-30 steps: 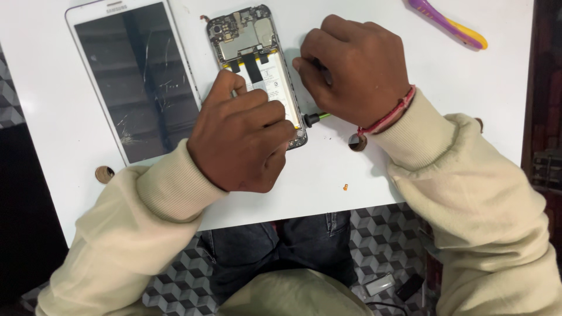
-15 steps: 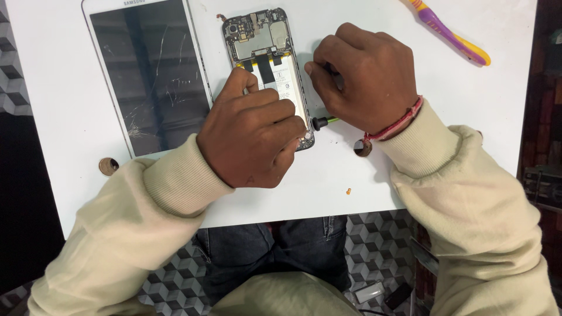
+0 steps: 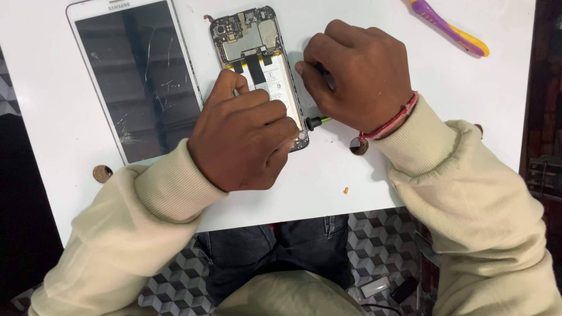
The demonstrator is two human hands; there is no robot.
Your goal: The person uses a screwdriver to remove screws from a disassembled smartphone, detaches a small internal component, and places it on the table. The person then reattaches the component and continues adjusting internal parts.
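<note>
Opened smartphone (image 3: 257, 52): I see it lying back-cover-off near the top middle of the white tabletop (image 3: 456, 99), circuit board at its far end, pale battery below, lower part hidden under my left hand.
Tablet (image 3: 137, 76): at far left of the tabletop, just beside the smartphone, white frame, dark screen with cracks toward its lower corner.
Round brown piece (image 3: 103, 173): small, sitting near the tabletop's left front edge, below the tablet.
Left hand (image 3: 243, 143): I have it resting on the smartphone's lower half, fingers (image 3: 234, 88) curled and pressing down on the battery area, pinning the phone rather than gripping it.
Right hand (image 3: 357, 76): closed into a fist at the smartphone's right edge, fingers wrapped around a thin tool; a red thread band sits at the wrist.
Screwdriver (image 3: 315, 122): only its dark end with a green bit shows, poking out under my right hand, touching the phone's lower right edge.
Orange speck (image 3: 345, 189): tiny, alone near the front edge.
Purple and yellow tool (image 3: 448, 26): lying at the top right, well apart from both hands.
</note>
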